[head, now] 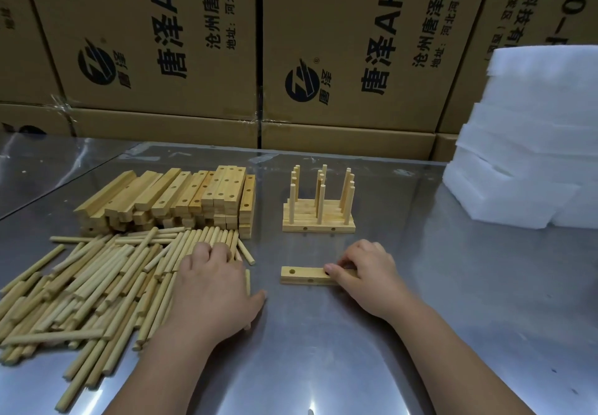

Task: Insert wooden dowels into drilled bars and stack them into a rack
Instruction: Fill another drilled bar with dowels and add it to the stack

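Observation:
A loose heap of wooden dowels (97, 278) covers the left of the steel table. My left hand (210, 282) lies on the heap's right edge, fingers curled over dowels, thumb spread on the table. A single drilled bar (301, 275) lies flat at centre, holes visible on top and side. My right hand (369, 272) grips its right end with curled fingers. Behind it stands the rack (318, 217), several bars packed side by side with upright dowels. A pile of drilled bars (181, 201) sits behind the dowel heap.
Printed cardboard boxes (194, 42) form a wall along the table's far edge. A tall stack of white foam sheets (530, 143) stands at the right. The steel table (323, 350) surface reflects light near me.

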